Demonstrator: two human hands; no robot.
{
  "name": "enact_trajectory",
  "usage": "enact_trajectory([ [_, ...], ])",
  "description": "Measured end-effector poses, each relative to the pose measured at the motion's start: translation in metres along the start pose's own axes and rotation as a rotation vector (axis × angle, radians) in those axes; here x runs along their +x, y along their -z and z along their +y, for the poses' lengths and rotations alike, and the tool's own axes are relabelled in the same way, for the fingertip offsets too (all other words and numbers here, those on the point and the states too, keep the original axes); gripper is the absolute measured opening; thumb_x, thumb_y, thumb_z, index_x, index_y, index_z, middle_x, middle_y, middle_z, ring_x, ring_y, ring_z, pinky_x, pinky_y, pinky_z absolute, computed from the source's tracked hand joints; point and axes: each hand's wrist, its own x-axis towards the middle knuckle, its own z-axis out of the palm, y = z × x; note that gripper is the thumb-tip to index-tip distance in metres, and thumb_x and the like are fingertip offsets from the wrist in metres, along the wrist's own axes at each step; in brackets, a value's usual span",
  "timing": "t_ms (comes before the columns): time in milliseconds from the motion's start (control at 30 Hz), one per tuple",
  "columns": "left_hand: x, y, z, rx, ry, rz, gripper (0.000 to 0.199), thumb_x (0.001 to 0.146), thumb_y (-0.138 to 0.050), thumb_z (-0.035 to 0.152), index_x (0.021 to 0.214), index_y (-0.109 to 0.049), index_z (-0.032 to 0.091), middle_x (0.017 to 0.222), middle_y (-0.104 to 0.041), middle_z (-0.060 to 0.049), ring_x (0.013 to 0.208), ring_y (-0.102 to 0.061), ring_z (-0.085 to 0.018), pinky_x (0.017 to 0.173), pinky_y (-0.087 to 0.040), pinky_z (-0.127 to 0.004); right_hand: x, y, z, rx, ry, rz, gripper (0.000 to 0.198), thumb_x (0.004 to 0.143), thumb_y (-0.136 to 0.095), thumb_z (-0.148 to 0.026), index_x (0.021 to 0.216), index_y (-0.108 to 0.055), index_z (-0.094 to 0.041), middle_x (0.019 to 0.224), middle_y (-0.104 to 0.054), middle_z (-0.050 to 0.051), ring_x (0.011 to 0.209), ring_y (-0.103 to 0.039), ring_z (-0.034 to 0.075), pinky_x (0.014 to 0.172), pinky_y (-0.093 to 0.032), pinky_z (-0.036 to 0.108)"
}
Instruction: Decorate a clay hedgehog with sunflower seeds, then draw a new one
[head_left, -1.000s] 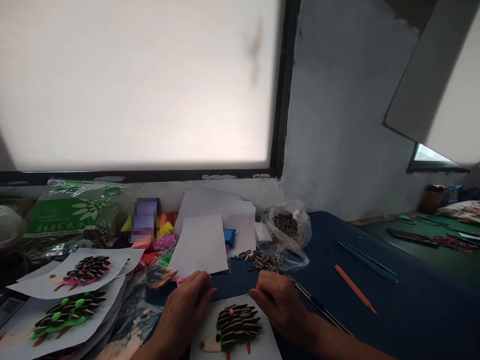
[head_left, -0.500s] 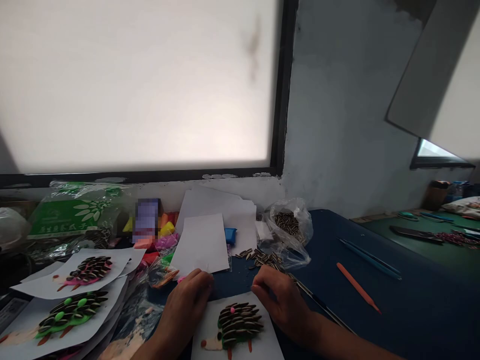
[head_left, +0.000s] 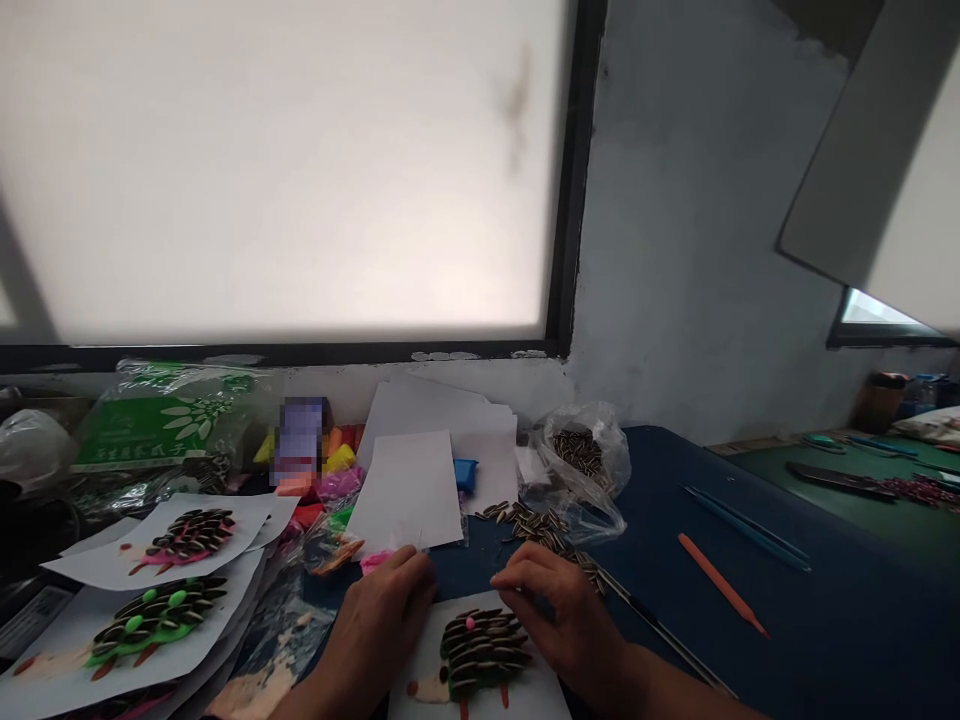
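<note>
Sunflower-seed hedgehog card (head_left: 534, 693) lies flat on the dark blue table (head_left: 825, 640), bottom centre, between both hands, lower edge out of frame. Body: rows of striped seeds (head_left: 491, 655) over green clay, 1 pink ball (head_left: 470, 623) near the top, pale snout (head_left: 433, 690), 2 brown legs (head_left: 505, 695) showing.

Left hand (head_left: 390, 605): fingers curled in at the card's left edge; can't tell if it grips anything. Right hand (head_left: 551, 605): thumb and index narrow, tips near each other by the card's top right; can't tell if a small bit sits between them.

Handling, my read: light, sheet bendy, most weight in the body. Clay probably soft, will dent under a thumb; seeds may pop off if the paper flexes. Best hold: bare margins, 2 opposite edges, level. Stay off seeds and snout.

Nearby: loose sunflower seeds (head_left: 536, 525) just beyond right hand, pink clay lump (head_left: 373, 562) just beyond left.
</note>
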Motion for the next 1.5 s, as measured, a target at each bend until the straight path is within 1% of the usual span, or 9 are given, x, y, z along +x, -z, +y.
enact_trajectory([
  [133, 0.0000, -0.0001, 0.0001, 0.020, -0.001, -0.012, 0.020, 0.088, -0.041, 0.019, 0.077, -0.057, 0.023, 0.080, -0.062, -0.002, 0.069, -0.061, -0.019, 0.060, -0.041, -0.026, 0.0004, 0.0006, -0.0001, -0.045, -0.056, 0.008, 0.009, 0.089, -0.055, -0.014, 0.088, -0.063, -0.020, 0.081, -0.062, 0.003, 0.068, -0.058, 0.016, 0.063, -0.047, 0.026],
  [233, 0.0000, 0.0000, 0.0005, 0.036, -0.007, -0.022, 0.023, 0.090, -0.039, 0.019, 0.078, -0.058, 0.023, 0.082, -0.061, -0.003, 0.069, -0.062, -0.019, 0.060, -0.040, -0.026, 0.0016, 0.0011, -0.0002, -0.054, -0.047, 0.005, 0.015, 0.092, -0.054, -0.017, 0.077, -0.058, -0.020, 0.075, -0.059, 0.002, 0.066, -0.056, 0.015, 0.061, -0.045, 0.025],
  [433, 0.0001, -0.0002, 0.0003, 0.055, -0.011, -0.042, 0.024, 0.093, -0.037, 0.019, 0.080, -0.057, 0.022, 0.085, -0.060, -0.003, 0.072, -0.063, -0.019, 0.060, -0.039, -0.026, 0.0004, -0.0003, 0.0016, -0.012, 0.021, 0.005, 0.014, 0.093, -0.051, -0.013, 0.089, -0.062, -0.020, 0.083, -0.062, 0.004, 0.074, -0.061, 0.017, 0.067, -0.047, 0.027],
  [733, 0.0008, 0.0021, 0.0017, 0.058, 0.003, -0.067, 0.023, 0.094, -0.039, 0.017, 0.081, -0.057, 0.021, 0.087, -0.060, -0.003, 0.073, -0.062, -0.018, 0.060, -0.038, -0.025, -0.0011, 0.0011, 0.0006, 0.013, -0.002, -0.011, 0.013, 0.094, -0.051, -0.015, 0.095, -0.064, -0.019, 0.086, -0.064, 0.005, 0.075, -0.061, 0.017, 0.068, -0.049, 0.027],
  [867, 0.0014, 0.0039, 0.0025, 0.052, 0.010, -0.080, 0.020, 0.094, -0.042, 0.016, 0.083, -0.058, 0.021, 0.088, -0.060, -0.003, 0.073, -0.062, -0.017, 0.060, -0.039, -0.024, -0.0004, 0.0019, 0.0016, 0.009, -0.034, -0.029, 0.010, 0.092, -0.053, -0.017, 0.086, -0.061, -0.019, 0.082, -0.062, 0.004, 0.071, -0.058, 0.016, 0.065, -0.046, 0.027],
  [967, 0.0014, 0.0047, 0.0027, 0.052, 0.012, -0.082, 0.019, 0.094, -0.043, 0.016, 0.083, -0.058, 0.021, 0.088, -0.060, -0.003, 0.074, -0.062, -0.018, 0.061, -0.040, -0.024, -0.0001, 0.0029, 0.0016, -0.013, -0.022, -0.040, 0.021, 0.096, -0.051, -0.023, 0.076, -0.057, -0.019, 0.075, -0.058, 0.002, 0.068, -0.055, 0.016, 0.063, -0.044, 0.027],
  [1033, 0.0012, 0.0047, 0.0028, 0.055, 0.011, -0.081, 0.019, 0.094, -0.043, 0.016, 0.083, -0.058, 0.021, 0.088, -0.060, -0.003, 0.074, -0.062, -0.018, 0.062, -0.040, -0.024, -0.0005, 0.0032, 0.0015, -0.020, -0.025, -0.035, 0.021, 0.097, -0.049, -0.024, 0.078, -0.057, -0.019, 0.074, -0.058, 0.002, 0.068, -0.055, 0.016, 0.063, -0.044, 0.027],
  [1267, 0.0005, 0.0034, 0.0024, 0.069, 0.005, -0.076, 0.022, 0.093, -0.039, 0.018, 0.082, -0.058, 0.021, 0.086, -0.060, -0.003, 0.073, -0.062, -0.019, 0.060, -0.039, -0.026, -0.0012, 0.0026, 0.0023, 0.024, -0.053, -0.042, 0.011, 0.090, -0.053, -0.012, 0.085, -0.060, -0.019, 0.082, -0.061, 0.003, 0.072, -0.058, 0.016, 0.066, -0.046, 0.026],
  [1500, -0.0005, 0.0002, 0.0000, 0.080, -0.009, -0.059, 0.024, 0.094, -0.036, 0.022, 0.081, -0.056, 0.022, 0.085, -0.059, -0.003, 0.071, -0.062, -0.019, 0.060, -0.038, -0.026, -0.0015, 0.0026, 0.0021, 0.027, -0.026, -0.072, 0.012, 0.091, -0.057, -0.015, 0.083, -0.065, -0.018, 0.084, -0.061, 0.004, 0.075, -0.058, 0.017, 0.067, -0.046, 0.027],
])
